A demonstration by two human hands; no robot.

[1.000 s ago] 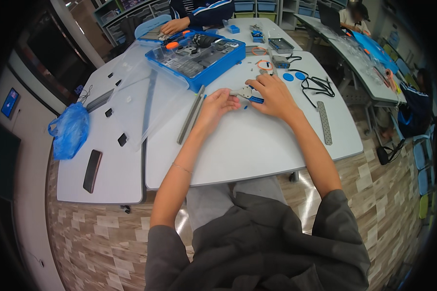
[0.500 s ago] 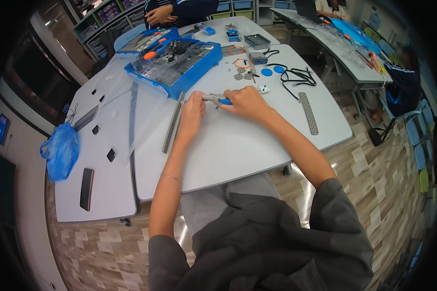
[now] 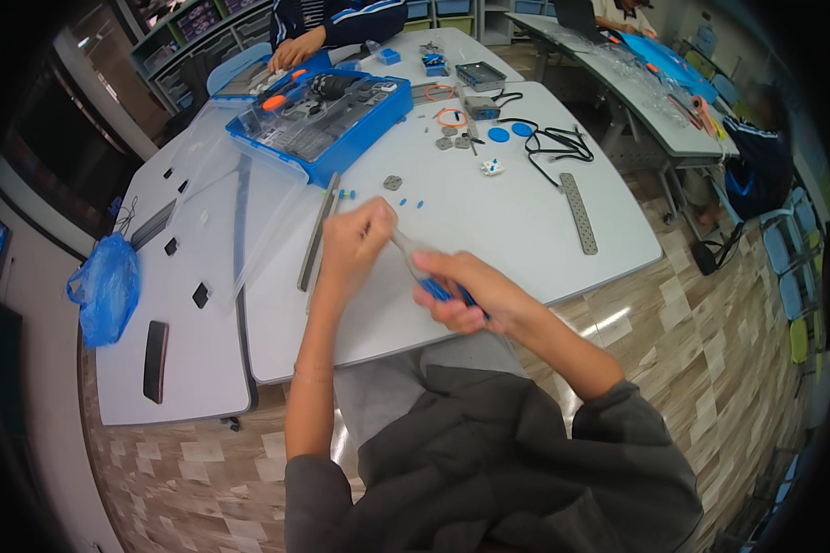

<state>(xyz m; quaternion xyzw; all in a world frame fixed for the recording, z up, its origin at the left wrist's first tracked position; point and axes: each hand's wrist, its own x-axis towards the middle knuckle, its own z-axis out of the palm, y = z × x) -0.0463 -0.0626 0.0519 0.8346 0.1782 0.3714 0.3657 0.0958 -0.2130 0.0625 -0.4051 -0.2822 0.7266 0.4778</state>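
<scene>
My right hand (image 3: 470, 290) is wrapped round the blue handles of a pair of pliers (image 3: 405, 245), whose grey jaws point up and left to my left hand (image 3: 355, 241). The fingers of that hand are curled closed at the jaw tips; whatever they hold is hidden, and motion blurs both hands. Just beyond my left hand lie a small grey perforated plate (image 3: 393, 182) and small blue pins (image 3: 420, 204). To its left, a long grey beam (image 3: 314, 249) lies on the white table (image 3: 526, 230), with small coloured pins by its far end.
A blue parts case (image 3: 369, 134) stands at the far left. Farther right are black cables (image 3: 563, 146), blue discs (image 3: 499, 135) and a grey perforated strip (image 3: 579, 214). A phone (image 3: 156, 361) and blue plastic bag (image 3: 111, 288) are on the left table. Another person's hands (image 3: 300, 46) are across.
My right hand has swung the pliers down toward me, handles now lower right. My left hand has come slightly nearer, exposing the grey plate and blue pins. The person opposite has moved their hands apart.
</scene>
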